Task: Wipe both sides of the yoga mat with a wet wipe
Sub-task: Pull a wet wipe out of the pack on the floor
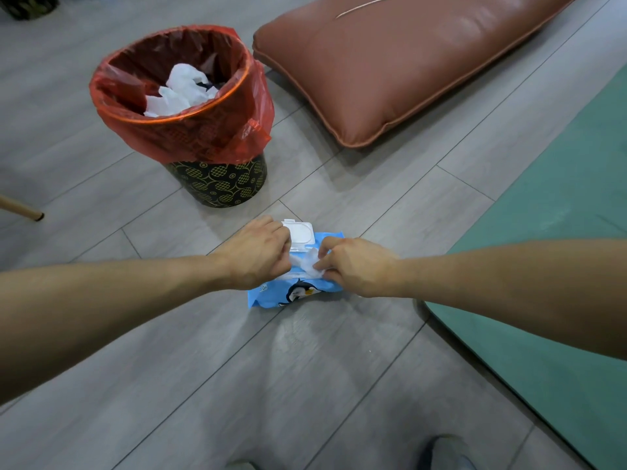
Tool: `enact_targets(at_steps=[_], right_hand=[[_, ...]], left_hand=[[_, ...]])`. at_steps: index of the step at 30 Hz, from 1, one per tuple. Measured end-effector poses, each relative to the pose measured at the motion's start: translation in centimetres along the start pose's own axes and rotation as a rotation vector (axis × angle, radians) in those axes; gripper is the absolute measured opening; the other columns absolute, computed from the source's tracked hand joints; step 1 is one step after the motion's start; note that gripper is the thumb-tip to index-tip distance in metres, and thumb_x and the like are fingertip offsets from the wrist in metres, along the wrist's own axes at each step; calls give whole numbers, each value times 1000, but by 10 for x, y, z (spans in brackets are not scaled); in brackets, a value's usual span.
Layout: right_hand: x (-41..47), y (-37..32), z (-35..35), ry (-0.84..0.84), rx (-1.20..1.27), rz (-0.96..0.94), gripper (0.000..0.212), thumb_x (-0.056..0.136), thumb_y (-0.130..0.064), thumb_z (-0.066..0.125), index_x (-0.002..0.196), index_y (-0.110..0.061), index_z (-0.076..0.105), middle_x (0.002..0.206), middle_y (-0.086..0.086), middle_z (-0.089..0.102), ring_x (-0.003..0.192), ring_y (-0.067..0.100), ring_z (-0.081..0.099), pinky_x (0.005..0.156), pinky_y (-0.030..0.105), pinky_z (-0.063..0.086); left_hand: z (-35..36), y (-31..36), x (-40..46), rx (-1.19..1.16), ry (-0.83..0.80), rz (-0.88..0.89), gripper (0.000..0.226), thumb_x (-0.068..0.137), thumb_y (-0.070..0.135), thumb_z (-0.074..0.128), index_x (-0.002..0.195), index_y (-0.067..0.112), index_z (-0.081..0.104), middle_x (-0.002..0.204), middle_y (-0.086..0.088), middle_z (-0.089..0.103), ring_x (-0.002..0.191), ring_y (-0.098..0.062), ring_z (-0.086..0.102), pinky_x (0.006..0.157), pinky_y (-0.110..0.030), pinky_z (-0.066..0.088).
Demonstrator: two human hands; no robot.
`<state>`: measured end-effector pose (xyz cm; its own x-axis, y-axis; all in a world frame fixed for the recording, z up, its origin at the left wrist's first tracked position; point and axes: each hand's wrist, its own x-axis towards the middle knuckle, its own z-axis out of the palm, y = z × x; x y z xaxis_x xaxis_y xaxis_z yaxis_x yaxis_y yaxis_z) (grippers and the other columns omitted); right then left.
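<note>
Yoga mat [556,266] green, flat, right hand [356,266] pinching wet wipe [310,264], left hand [258,252] gripping pack [288,293]

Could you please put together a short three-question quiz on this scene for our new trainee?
1. True or false: the flip lid of the wet wipe pack stands open.
2. What does the right hand pinch? A) the bin liner B) a white wipe C) the mat
3. On which side of the view does the green yoga mat lie?

Key:
1. True.
2. B; the left hand rests on the pack by the lid.
3. The right side; the bin with the red liner stands at upper left.
</note>
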<state>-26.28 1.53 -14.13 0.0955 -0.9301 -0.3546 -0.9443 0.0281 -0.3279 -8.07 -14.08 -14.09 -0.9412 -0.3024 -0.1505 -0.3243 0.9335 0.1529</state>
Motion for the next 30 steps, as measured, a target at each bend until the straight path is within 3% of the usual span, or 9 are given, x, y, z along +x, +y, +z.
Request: enact_targets(at_steps=[5,9,15,18,20,22,25,28,30], right_hand=[[0,-5,-4,-46,-6,-11,36,109,-30,48,139,-23,67,138,2,55,118,22,61,102,34,46],[-3,-5,-3,-64,-18,-8,38,110,-29,46,144,-24,63,144,2,54,123,23,59,102,33,44],[-1,-9,-2,-91,-33,32,39,110,-28,46,146,-27,61,143,3,53,121,27,60,102,40,49],[1,-7,2,-95,-23,54,40,109,-27,47,147,-27,60,143,2,52,121,27,60,103,42,50],[2,-4,5,-97,-24,60,40,108,-24,49,146,-28,60,141,2,52,118,28,61,100,44,51],[3,-1,7,-102,-24,64,43,106,-19,51,147,-31,59,142,-1,51,118,27,62,99,43,52],[4,2,2,-81,-26,79,47,102,-13,51,145,-31,61,142,-3,54,122,25,60,102,40,50],[9,3,-11,115,42,148,43,98,-13,50,136,-25,68,135,1,64,122,28,61,101,39,51],[15,1,-23,303,101,150,37,98,-16,52,130,-21,70,128,3,68,116,30,64,99,39,51]], left_hand=[[-7,8,-5,-253,113,-169,11,97,31,57,91,25,51,86,10,57,83,-13,52,73,-35,45],[-4,17,5,-34,-47,-122,30,91,48,66,115,30,64,105,9,64,99,-16,58,88,-36,50],[-3,19,18,108,-108,-114,5,98,29,64,96,30,69,101,8,59,98,-16,54,85,-36,45],[-6,12,20,-92,-164,-213,15,99,20,59,86,27,59,94,9,59,92,-18,56,77,-33,48],[-12,5,18,-307,-173,-319,13,104,19,53,92,21,57,92,7,59,89,-19,56,69,-28,43],[-20,-3,13,-514,-92,-465,14,108,24,48,99,19,56,97,2,62,92,-20,59,76,-33,49],[-34,-13,12,-706,162,-634,17,108,27,44,105,17,57,103,-2,64,99,-25,64,92,-48,55],[-60,-19,18,-675,444,-684,19,108,27,43,113,13,54,100,3,59,99,-24,57,87,-40,46],[-76,-23,20,-659,544,-655,18,109,25,44,114,11,53,99,3,58,98,-22,54,83,-36,39]])
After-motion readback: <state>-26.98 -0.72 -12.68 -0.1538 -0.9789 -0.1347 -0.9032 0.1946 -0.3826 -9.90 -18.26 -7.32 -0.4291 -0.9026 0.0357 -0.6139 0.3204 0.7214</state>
